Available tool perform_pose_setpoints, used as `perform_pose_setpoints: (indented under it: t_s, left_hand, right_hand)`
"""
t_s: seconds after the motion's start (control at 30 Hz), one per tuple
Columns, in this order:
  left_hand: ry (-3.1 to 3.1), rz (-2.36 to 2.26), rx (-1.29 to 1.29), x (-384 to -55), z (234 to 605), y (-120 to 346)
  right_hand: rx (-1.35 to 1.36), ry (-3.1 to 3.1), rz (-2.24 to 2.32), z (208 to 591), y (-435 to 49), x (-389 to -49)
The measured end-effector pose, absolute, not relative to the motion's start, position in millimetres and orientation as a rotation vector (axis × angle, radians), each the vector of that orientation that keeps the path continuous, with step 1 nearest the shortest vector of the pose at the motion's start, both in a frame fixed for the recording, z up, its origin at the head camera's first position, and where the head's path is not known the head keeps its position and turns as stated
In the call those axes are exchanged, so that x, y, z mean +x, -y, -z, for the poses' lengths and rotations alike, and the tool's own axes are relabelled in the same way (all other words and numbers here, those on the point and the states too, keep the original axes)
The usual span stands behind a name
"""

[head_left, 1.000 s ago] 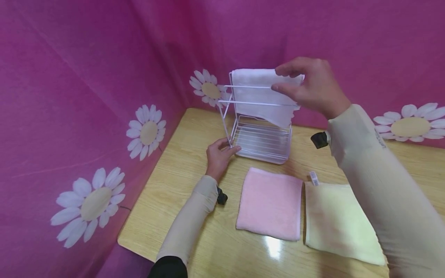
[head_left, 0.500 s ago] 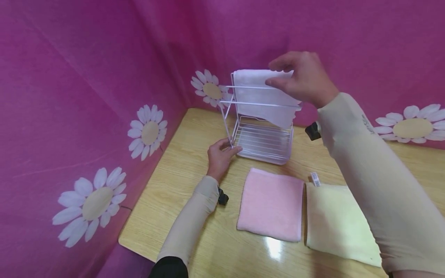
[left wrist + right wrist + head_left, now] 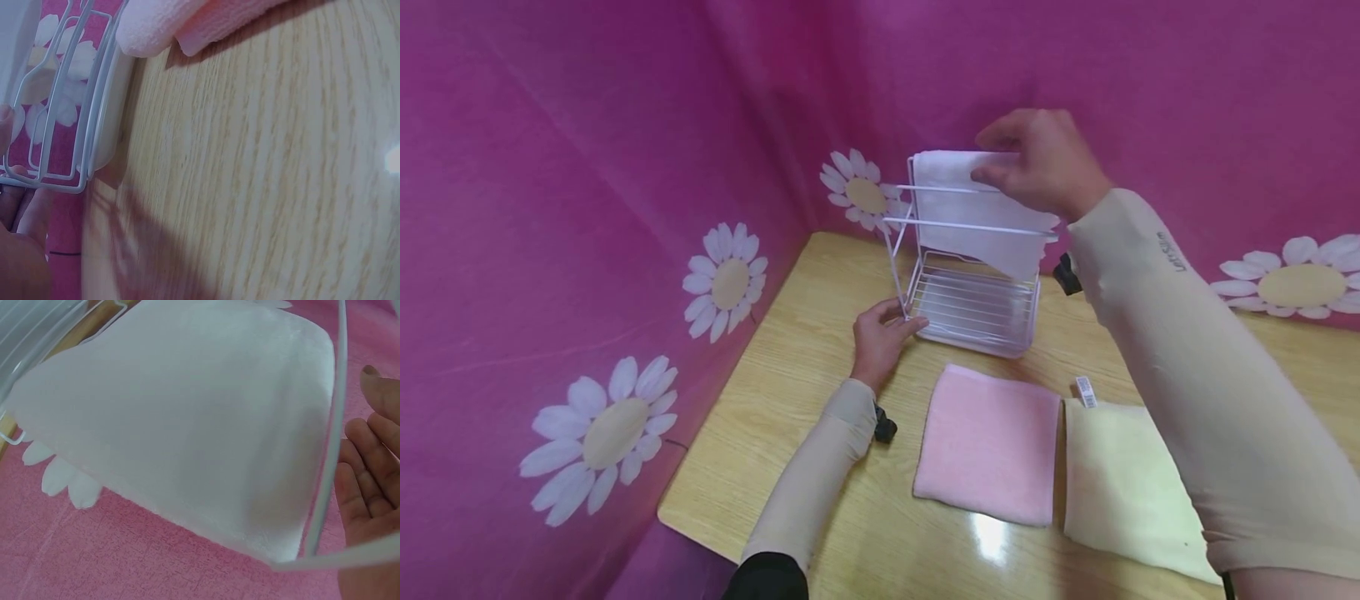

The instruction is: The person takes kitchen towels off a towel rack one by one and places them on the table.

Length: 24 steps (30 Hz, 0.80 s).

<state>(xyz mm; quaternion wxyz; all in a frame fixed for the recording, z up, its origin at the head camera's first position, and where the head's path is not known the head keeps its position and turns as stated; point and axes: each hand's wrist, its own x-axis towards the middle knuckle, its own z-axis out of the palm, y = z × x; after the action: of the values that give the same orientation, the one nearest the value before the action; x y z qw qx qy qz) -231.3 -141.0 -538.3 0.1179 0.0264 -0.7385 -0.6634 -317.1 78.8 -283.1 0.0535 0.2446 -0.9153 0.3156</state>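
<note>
A white wire rack (image 3: 966, 224) stands on the table near the back, with a clear tray (image 3: 977, 337) at its base. Over its rear top bar hangs a white towel (image 3: 970, 243), its lower edge slanting down to the right. My left hand (image 3: 877, 342) grips the rack's near left corner, thumb on the near side; the left wrist view has the fingers (image 3: 11, 199) around the wire. At the towel's top edge hovers my right hand (image 3: 1048, 167), thumb apart from the fingers. In the right wrist view its loosely bent fingers (image 3: 375, 459) hold nothing.
A folded pink towel (image 3: 988, 446) lies in front of the rack. To its right is a folded pale yellow towel (image 3: 1127, 483) with a white tag (image 3: 1086, 392). Magenta cloth (image 3: 760, 75) with daisies rises along the table's left and back edges.
My right hand has moved left along the towel's top edge and slightly up. The left hand keeps its grip on the rack. The head view has shifted slightly.
</note>
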Motion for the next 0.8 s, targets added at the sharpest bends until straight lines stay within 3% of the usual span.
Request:
perform_pose_setpoints:
  t_s: [0.8]
  left_hand:
    - [2.138,1.976,0.101,-229.7,532.0,138.8]
  right_hand:
    - [0.672,2.898,-0.534,287.8,-77.5,-331.5]
